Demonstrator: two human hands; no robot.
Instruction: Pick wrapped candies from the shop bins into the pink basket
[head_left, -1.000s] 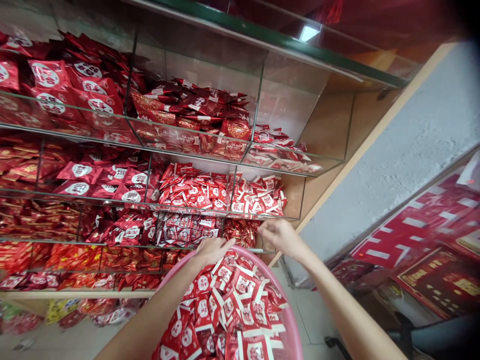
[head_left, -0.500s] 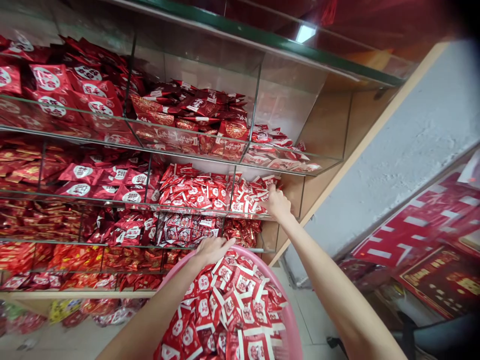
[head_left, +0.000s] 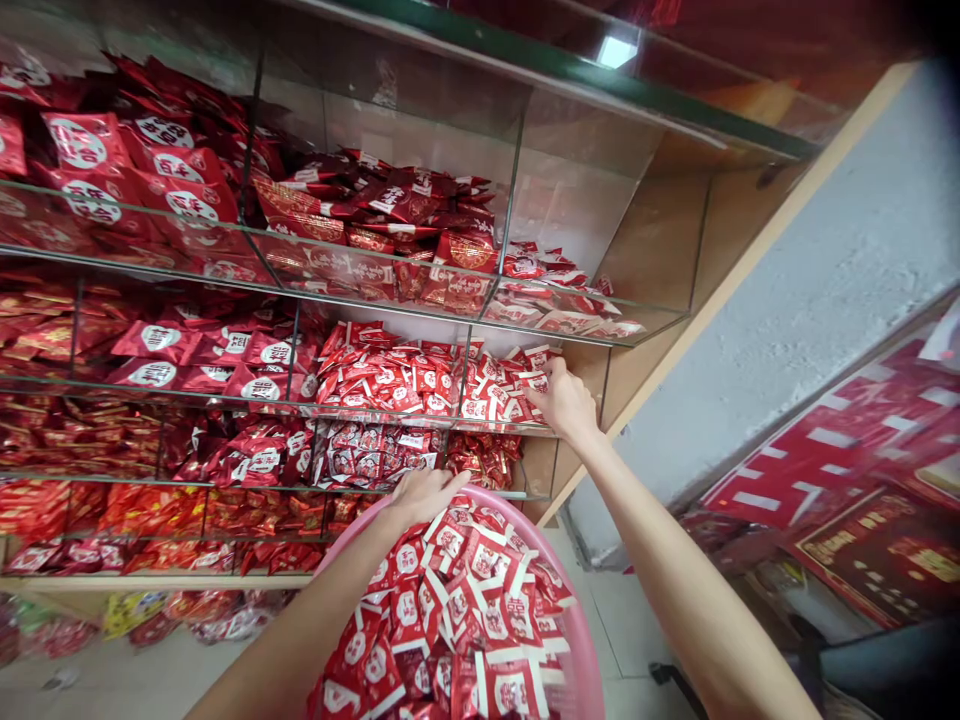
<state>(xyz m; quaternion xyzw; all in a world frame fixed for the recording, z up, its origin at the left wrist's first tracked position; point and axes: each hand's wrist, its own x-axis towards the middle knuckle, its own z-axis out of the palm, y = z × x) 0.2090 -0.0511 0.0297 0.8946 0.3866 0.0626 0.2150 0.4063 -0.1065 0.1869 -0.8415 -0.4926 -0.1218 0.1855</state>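
Note:
My left hand [head_left: 426, 494] is closed over the far rim of a pink plastic basin [head_left: 581, 630]. Small red-and-white candy packets [head_left: 457, 610] fill the basin in a loose heap. On the right, my right hand [head_left: 568, 402] reaches into a glass-fronted shelf compartment of similar red-and-white packets [head_left: 491, 385]. Its thumb and index finger are apart, at the right edge of that pile, with the fingertips against or very near the packets. The other fingers are curled and partly hidden.
Glass dividers split the shelves into compartments of red packets [head_left: 187, 200]. A glass strip [head_left: 360, 413] fronts the compartments. The shelf's wooden side panel [head_left: 675, 290] meets a grey wall [head_left: 810, 250]. Bagged goods [head_left: 135, 612] lie beneath the lowest shelf. Red printed goods [head_left: 832, 440] stand at right.
My right hand has shifted slightly right, and its thumb and index finger now show more apart. My left hand stays on the basin rim. The view has tilted a little.

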